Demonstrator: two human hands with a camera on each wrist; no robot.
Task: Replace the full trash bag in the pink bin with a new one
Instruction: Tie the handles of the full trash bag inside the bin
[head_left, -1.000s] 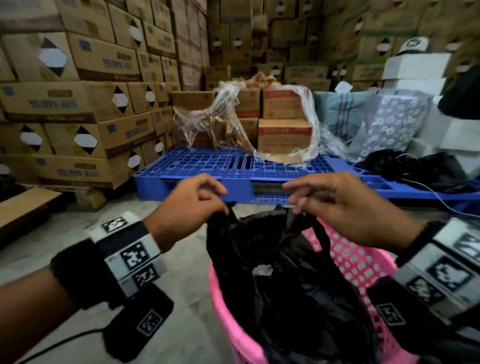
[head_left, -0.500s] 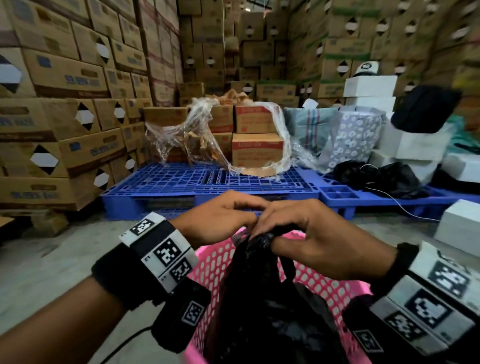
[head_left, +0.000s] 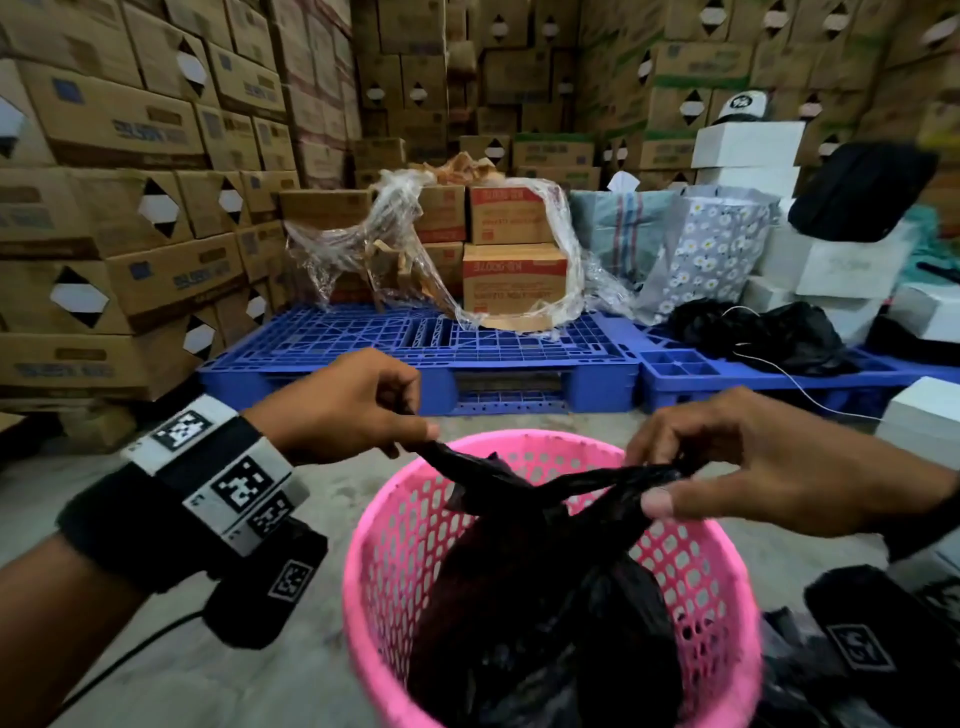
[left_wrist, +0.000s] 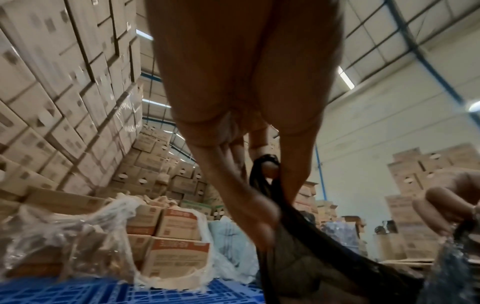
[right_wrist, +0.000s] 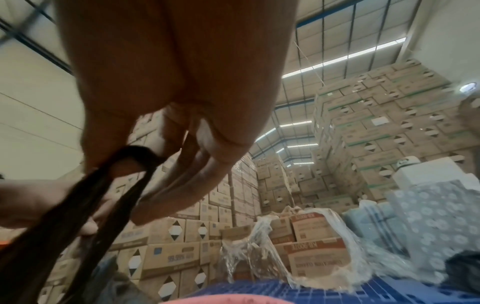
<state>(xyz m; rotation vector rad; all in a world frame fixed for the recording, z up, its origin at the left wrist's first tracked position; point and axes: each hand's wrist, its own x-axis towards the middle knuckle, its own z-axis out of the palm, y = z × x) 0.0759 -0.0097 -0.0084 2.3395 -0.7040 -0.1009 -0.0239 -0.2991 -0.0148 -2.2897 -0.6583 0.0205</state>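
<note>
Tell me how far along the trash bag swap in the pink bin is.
Early. Done: the handles of the black bag are crossed into a knot above the pink bin. In hand: the left hand and right hand each pinch a handle end, stretched taut. Left: lift the bag out, since it sits inside the bin, then fit a fresh one.

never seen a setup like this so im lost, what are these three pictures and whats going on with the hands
No machine here: a person's bare hands, wearing wrist bands with printed markers. The wide picture comes from a head camera looking down; the other two look along each wrist. The left hand and right hand each pinch a handle of the black trash bag, which sits in the pink bin on the concrete floor. Behind lie a blue pallet and stacked cardboard boxes.
</note>
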